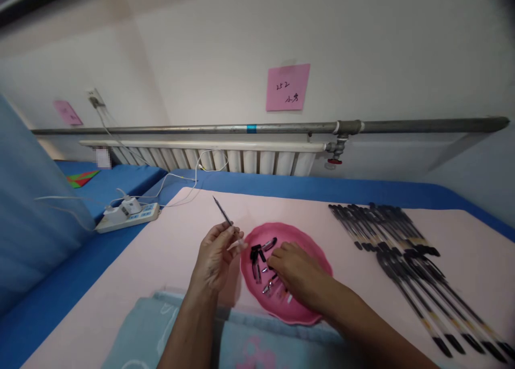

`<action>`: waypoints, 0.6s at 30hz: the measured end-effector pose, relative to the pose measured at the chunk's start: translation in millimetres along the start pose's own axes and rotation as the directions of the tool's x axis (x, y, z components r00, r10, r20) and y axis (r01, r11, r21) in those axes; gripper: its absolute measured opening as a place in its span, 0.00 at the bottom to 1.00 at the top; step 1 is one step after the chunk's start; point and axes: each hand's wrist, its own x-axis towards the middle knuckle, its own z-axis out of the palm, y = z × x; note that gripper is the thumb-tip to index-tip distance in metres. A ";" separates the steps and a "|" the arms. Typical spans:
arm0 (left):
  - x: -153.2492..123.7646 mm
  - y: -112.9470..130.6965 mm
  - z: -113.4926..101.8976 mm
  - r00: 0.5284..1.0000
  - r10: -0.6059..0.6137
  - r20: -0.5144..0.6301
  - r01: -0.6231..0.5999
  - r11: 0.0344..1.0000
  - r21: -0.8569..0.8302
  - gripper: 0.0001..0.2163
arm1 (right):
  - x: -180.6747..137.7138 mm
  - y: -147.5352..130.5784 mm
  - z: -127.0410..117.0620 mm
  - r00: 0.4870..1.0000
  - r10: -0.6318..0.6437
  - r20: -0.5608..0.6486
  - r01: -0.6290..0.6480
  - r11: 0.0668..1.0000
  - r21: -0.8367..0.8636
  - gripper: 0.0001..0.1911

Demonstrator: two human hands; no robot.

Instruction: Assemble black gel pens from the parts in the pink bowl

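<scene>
My left hand is closed around a slim, uncapped pen, its dark pointed tip slanting up and to the left. A pale, whitish piece shows beside the fingers, near the tray's left rim. My right hand reaches into the pink scalloped tray, fingers bent together among small pen parts; what they grip is hidden. In the tray lie black pen caps, shiny metal pen tips and other little pieces.
Rows of black capped pens lie on the pink sheet at right, with more pens nearer me. A power strip with cables sits left. Light-blue patterned cloth is in front. Behind are a radiator and a pipe.
</scene>
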 end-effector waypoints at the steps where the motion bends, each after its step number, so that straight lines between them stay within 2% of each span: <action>1: 0.2 0.1 -0.4 1.000 -0.001 0.006 0.001 1.000 0.001 0.11 | -0.6 -0.4 0.6 1.000 0.006 0.012 -0.005 1.000 -0.019 0.07; 5: 1.6 0.1 -2.5 1.000 0.001 0.020 -0.001 1.000 0.006 0.13 | -1.6 -2.3 3.1 0.999 0.036 0.028 -0.036 0.999 0.009 0.09; 7: 2.1 -0.2 -3.1 1.000 0.004 0.015 -0.004 1.000 0.000 0.13 | -1.0 -1.9 2.0 0.996 0.083 -0.037 -0.080 0.993 0.084 0.10; 9: 2.0 -0.8 -3.0 1.000 0.009 0.017 -0.009 1.000 -0.003 0.12 | -0.1 0.1 -2.3 0.977 0.140 -0.160 -0.099 0.965 0.241 0.12; 12: 1.3 -1.5 -2.0 0.999 0.017 0.032 -0.017 1.000 -0.009 0.12 | -0.4 6.6 -15.0 0.908 0.308 -0.284 -0.116 0.836 0.537 0.11; 15: 0.8 -2.1 -0.8 0.999 0.018 0.048 -0.017 1.000 -0.019 0.12 | -3.3 14.5 -30.2 0.803 0.539 -0.254 -0.196 0.642 0.741 0.08; 18: -0.1 -3.6 0.9 0.998 0.017 0.060 -0.016 1.000 -0.014 0.11 | -5.7 16.0 -39.3 0.715 0.660 -0.230 -0.171 0.485 0.858 0.08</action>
